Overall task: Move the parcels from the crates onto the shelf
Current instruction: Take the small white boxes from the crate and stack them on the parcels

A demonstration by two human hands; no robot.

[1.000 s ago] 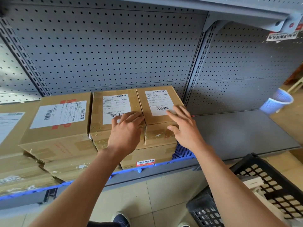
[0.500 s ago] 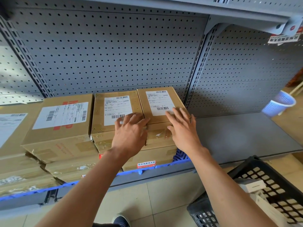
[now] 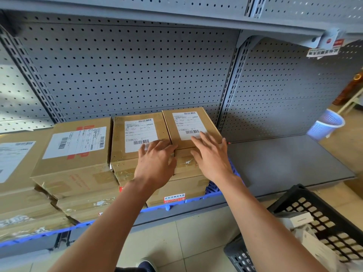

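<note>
Brown cardboard parcels with white labels stand stacked on the grey shelf (image 3: 284, 165). My left hand (image 3: 155, 163) lies flat, fingers spread, on the front edge of the middle top parcel (image 3: 135, 130). My right hand (image 3: 212, 158) rests open on the rightmost top parcel (image 3: 184, 120), fingers over its label. Neither hand grips anything. A larger parcel with red print (image 3: 78, 146) sits to the left. A black plastic crate (image 3: 318, 222) at lower right holds white parcels (image 3: 296, 220).
A blue slotted mat (image 3: 212, 189) lies under the parcels along the shelf front. The perforated grey back panel (image 3: 137, 65) rises behind. The shelf board right of the stack is bare. A pale blue basket (image 3: 326, 126) stands on the floor at far right.
Both hands have stayed on the top parcels, with the right hand shifting slightly forward over the label. The view has tilted a little; the parcels have not visibly moved.
</note>
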